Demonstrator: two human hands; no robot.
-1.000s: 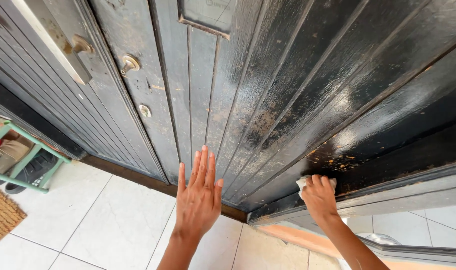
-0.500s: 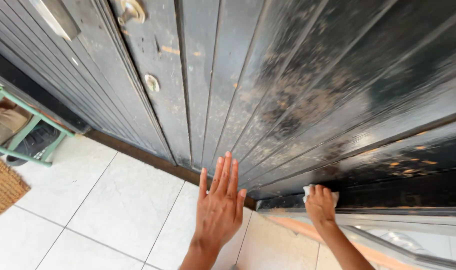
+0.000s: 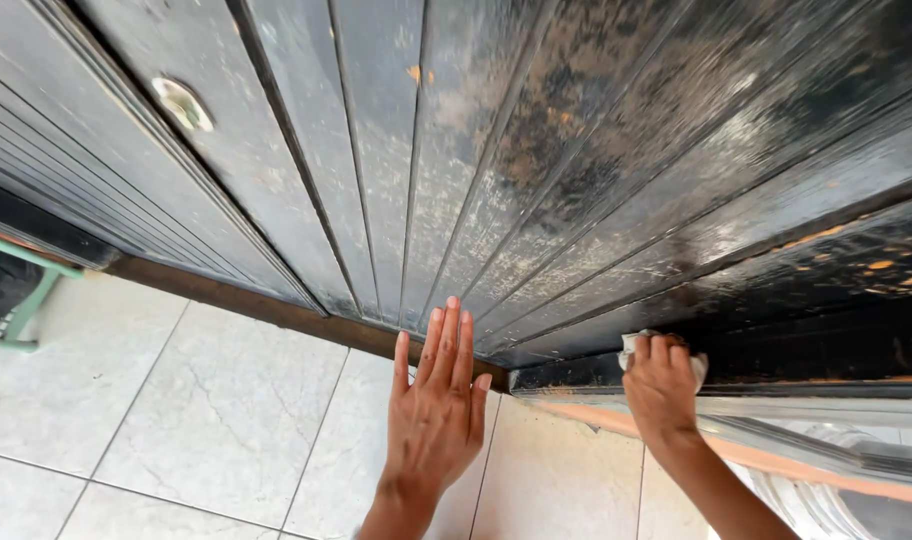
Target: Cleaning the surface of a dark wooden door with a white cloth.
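A black wooden door (image 3: 576, 150) with worn, flaking paint fills most of the view, its planks running down to a dark bottom rail. My left hand (image 3: 436, 405) is flat and open, fingers together, its fingertips at the door's bottom edge. My right hand (image 3: 661, 385) presses a small white cloth (image 3: 631, 350) against the bottom rail of the door, low on the right. Most of the cloth is hidden under the fingers.
A round metal lock plate (image 3: 182, 103) sits on the door at upper left. A brown threshold strip (image 3: 246, 300) runs under the door. White floor tiles (image 3: 176, 400) lie below. A green metal rack (image 3: 16, 290) stands at the far left. A metal rail (image 3: 836, 455) crosses at lower right.
The view has dropped and moved closer to the door's bottom; the handle and knob have left the frame. My right hand with the cloth has shifted slightly along the bottom rail. The left hand stays flat.
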